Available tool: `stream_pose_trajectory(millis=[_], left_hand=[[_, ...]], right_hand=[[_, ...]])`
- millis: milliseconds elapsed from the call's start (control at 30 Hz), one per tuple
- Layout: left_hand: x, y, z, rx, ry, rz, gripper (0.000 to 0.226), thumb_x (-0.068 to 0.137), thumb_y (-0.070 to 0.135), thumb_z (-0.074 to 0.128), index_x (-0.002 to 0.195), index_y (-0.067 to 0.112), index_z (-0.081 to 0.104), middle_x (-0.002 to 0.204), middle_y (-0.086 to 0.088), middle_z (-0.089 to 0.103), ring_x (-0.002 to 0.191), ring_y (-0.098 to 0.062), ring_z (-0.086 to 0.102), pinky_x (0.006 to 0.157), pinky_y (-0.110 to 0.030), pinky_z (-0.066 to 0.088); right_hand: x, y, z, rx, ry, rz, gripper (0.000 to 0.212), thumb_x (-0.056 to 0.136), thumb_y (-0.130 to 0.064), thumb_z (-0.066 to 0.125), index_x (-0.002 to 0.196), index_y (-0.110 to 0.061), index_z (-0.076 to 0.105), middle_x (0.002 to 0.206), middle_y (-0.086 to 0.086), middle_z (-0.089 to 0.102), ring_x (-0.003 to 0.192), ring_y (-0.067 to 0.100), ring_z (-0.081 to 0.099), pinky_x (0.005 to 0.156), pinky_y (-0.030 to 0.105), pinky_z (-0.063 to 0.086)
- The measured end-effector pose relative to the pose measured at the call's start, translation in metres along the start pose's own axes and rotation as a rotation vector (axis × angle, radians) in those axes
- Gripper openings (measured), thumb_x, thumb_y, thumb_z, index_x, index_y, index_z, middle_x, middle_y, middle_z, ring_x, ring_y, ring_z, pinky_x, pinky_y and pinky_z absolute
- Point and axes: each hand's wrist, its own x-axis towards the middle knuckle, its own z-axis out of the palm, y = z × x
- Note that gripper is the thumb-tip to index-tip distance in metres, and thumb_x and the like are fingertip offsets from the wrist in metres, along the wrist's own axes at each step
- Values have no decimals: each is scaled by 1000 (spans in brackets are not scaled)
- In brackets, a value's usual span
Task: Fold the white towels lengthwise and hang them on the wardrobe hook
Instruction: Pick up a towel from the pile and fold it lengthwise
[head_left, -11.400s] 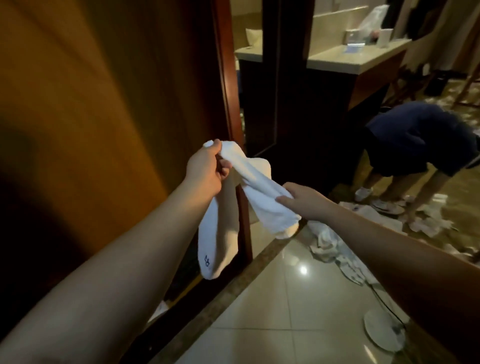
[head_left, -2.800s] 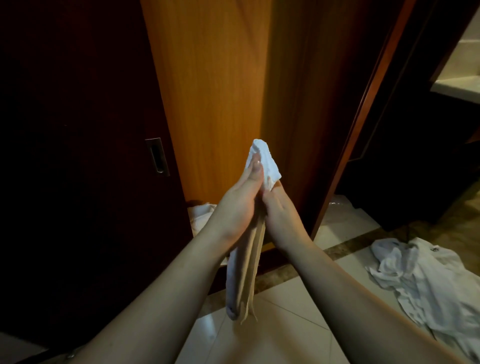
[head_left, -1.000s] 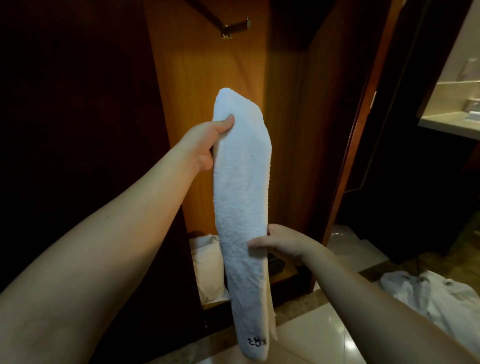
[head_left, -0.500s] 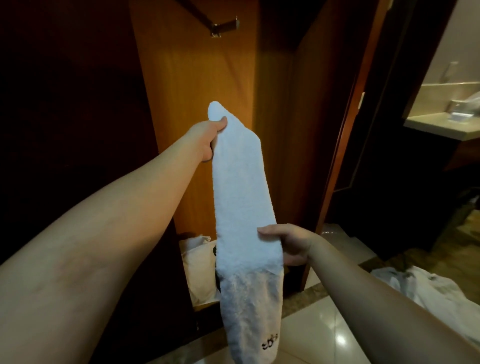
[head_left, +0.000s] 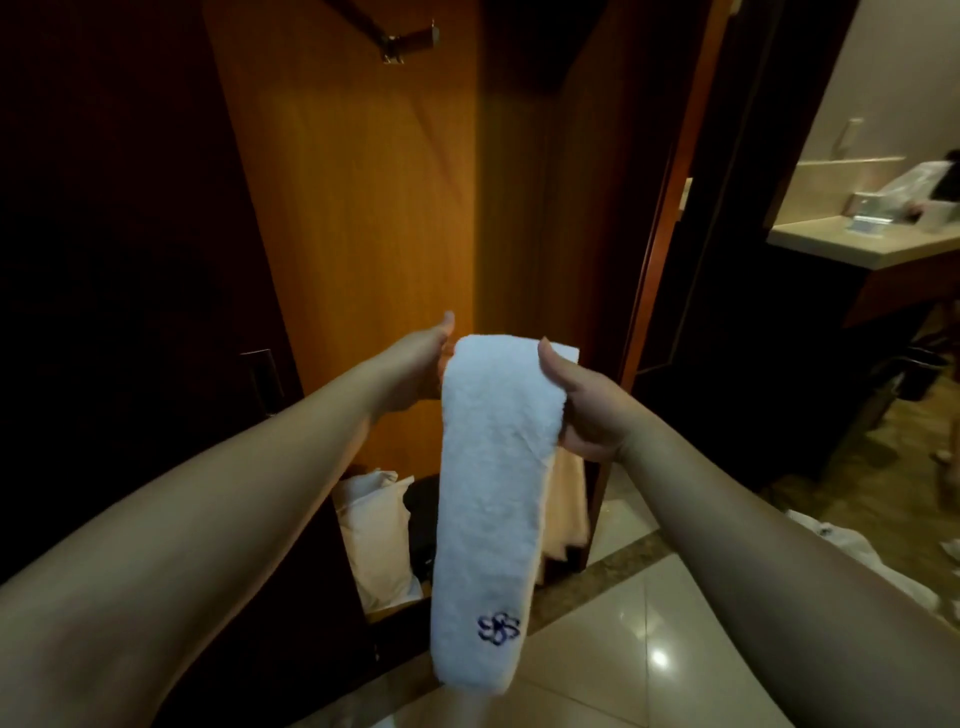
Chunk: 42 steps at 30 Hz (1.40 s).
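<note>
A white towel (head_left: 493, 493), folded into a long narrow strip, hangs doubled over in front of the open wardrobe. A blue flower mark sits near its lower end. My right hand (head_left: 582, 405) grips the top right of the fold, thumb on the front. My left hand (head_left: 415, 364) holds the top left edge with its thumb raised and its fingers hidden behind the cloth. The metal wardrobe hook (head_left: 408, 44) sticks out of the wooden back panel, high above both hands.
White bags (head_left: 379, 530) and a dark item lie on the wardrobe floor behind the towel. A dark sliding door with a recessed handle (head_left: 262, 379) stands at left. More white cloth (head_left: 857, 561) lies on the tiles at right, below a vanity counter (head_left: 857, 249).
The towel, held long by its top end, is now doubled over. My left hand came down and my right hand moved up, so both meet at the fold.
</note>
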Motion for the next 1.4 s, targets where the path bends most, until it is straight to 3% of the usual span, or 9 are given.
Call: stream_pose_trajectory(millis=[267, 333, 467, 567, 667, 767, 1067, 1267, 1400], left_hand=[[-53, -5, 34, -18, 396, 377, 53, 103, 60, 26, 130, 25, 55, 130, 5, 56, 117, -11, 50, 98, -36, 38], [-69, -7, 42, -57, 462, 536, 44, 102, 60, 29, 116, 29, 57, 115, 7, 59, 103, 2, 53, 91, -31, 41], [-95, -7, 62, -253, 219, 634, 58, 92, 68, 34, 99, 19, 64, 81, 2, 67, 72, -12, 60, 69, -25, 48], [-94, -2, 73, -192, 88, 592, 76, 86, 77, 24, 121, 22, 63, 115, 0, 72, 97, -14, 68, 83, -27, 52], [-91, 14, 75, -226, 20, 509, 94, 83, 77, 13, 155, 21, 32, 161, 1, 35, 147, -16, 34, 118, -34, 30], [-89, 32, 72, -396, -19, 390, 98, 87, 78, 4, 160, 14, 11, 168, -6, 13, 155, -21, 8, 123, -42, 7], [-81, 83, 37, -985, 16, 409, 112, 77, 92, 16, 158, 15, 28, 147, 2, 49, 135, -10, 45, 120, -35, 29], [-81, 122, 15, -696, 367, 628, 36, 103, 55, 41, 119, 30, 61, 129, 6, 64, 128, -13, 54, 94, -23, 43], [-79, 149, -9, -598, 334, 700, 42, 106, 40, 40, 135, 16, 58, 133, -8, 64, 127, -20, 58, 113, -39, 41]], right_hand=[[11, -33, 24, -344, 262, -162, 53, 98, -61, 47, 113, -14, 63, 111, 9, 71, 103, 28, 69, 71, 37, 62], [16, -46, 35, -352, 272, -195, 45, 101, -59, 43, 100, -18, 62, 110, 9, 70, 101, 28, 69, 64, 35, 61], [30, -72, 53, -413, 299, -260, 84, 89, -73, 41, 134, -4, 56, 135, 17, 59, 120, 34, 61, 93, 45, 58], [33, -97, 71, -472, 296, -269, 108, 71, -81, 41, 146, -4, 47, 142, 17, 55, 124, 33, 58, 108, 50, 47], [37, -119, 87, -486, 287, -324, 110, 70, -83, 40, 148, -5, 45, 146, 17, 51, 130, 33, 53, 110, 53, 45], [35, -134, 104, -401, 280, -398, 103, 80, -78, 42, 152, -5, 37, 153, 17, 43, 137, 36, 46, 105, 57, 48], [44, -168, 97, -313, 322, -528, 77, 98, -66, 41, 149, -9, 45, 148, 10, 51, 132, 28, 53, 107, 50, 48], [46, -177, 84, -449, 478, -589, 75, 94, -69, 47, 141, -12, 54, 119, -12, 57, 122, 13, 53, 104, 26, 41], [50, -180, 71, -212, 563, -634, 30, 72, -70, 74, 95, -51, 74, 98, -21, 71, 106, 3, 67, 100, 26, 46]])
